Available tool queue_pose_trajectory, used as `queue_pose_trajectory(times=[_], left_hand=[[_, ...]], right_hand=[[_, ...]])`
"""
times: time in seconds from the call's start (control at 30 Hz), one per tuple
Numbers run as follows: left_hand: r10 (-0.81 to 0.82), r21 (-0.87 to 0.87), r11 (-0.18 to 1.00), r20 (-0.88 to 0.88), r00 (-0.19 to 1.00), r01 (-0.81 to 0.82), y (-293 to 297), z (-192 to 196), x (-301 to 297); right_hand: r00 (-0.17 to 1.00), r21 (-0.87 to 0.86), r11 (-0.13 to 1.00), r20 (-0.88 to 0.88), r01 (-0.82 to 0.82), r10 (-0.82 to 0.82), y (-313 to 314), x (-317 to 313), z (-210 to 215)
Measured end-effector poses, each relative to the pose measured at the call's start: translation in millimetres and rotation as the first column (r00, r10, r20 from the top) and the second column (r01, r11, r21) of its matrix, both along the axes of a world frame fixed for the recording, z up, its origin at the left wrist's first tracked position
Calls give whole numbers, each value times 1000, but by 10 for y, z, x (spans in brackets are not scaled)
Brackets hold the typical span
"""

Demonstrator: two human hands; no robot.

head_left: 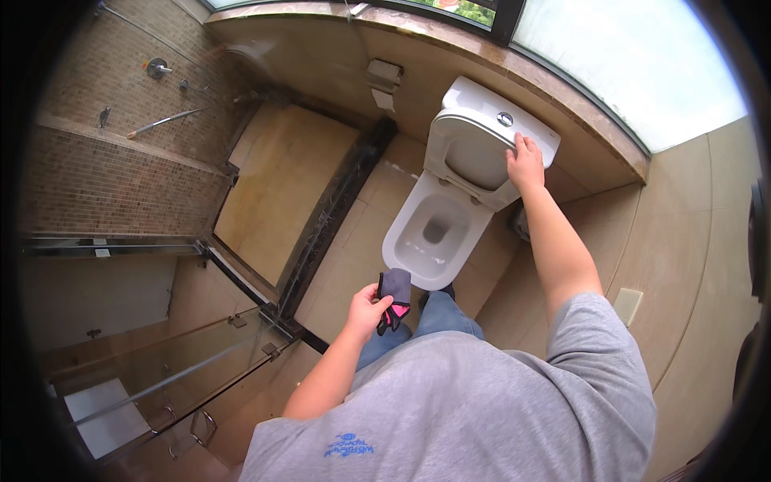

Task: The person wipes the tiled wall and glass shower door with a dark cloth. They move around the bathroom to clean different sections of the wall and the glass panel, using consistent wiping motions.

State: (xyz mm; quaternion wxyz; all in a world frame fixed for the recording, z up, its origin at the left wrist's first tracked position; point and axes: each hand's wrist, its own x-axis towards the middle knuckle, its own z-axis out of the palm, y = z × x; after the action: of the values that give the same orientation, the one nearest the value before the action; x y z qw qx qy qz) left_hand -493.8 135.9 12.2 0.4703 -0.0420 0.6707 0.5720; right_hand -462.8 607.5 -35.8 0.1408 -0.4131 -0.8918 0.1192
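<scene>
A white toilet stands in front of me, its bowl (436, 233) uncovered with water at the bottom. Its lid (475, 163) and seat are raised and lean back toward the tank (470, 98), which has a round chrome flush button (504, 119) on top. My right hand (526, 165) grips the upper right edge of the raised lid, fingers beside the tank. Just off the bowl's front rim, my left hand (367, 312) is closed on a folded grey cloth (394, 286) with black edging and a pink patch. Part of the cloth is hidden by my fingers.
To the left, a dark stone curb (333, 205) borders a shower floor (281, 181), near a glass door (169, 353). A paper holder (384, 76) hangs on the back wall. A stone window ledge (554, 68) runs above the tank. A small bin (522, 223) stands right of the toilet.
</scene>
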Motion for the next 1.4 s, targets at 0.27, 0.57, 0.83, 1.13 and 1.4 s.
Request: queue_pose_trajectory(times=[0.27, 0.57, 0.83, 1.13, 1.4], left_hand=[[-256, 10, 962, -333, 908, 275, 1212, -205, -205], [-708, -634, 533, -697, -116, 560, 1771, -127, -592], [-911, -740, 176, -372, -177, 650, 879, -967, -491], [-939, -560, 326, -285, 192, 762, -185, -1511, -490], [-847, -495, 488, -72, 526, 719, -807, -1655, -249]], right_hand=[[974, -73, 984, -172, -160, 145, -906, 404, 124], [943, -86, 950, -176, -300, 282, -2126, 746, -269], [967, -163, 954, -1, -253, 256, -3086, 891, -1068], [930, -414, 876, 154, -246, 334, -3483, 918, -1800], [641, -844, 527, 457, 95, 617, -3656, 821, -2348]])
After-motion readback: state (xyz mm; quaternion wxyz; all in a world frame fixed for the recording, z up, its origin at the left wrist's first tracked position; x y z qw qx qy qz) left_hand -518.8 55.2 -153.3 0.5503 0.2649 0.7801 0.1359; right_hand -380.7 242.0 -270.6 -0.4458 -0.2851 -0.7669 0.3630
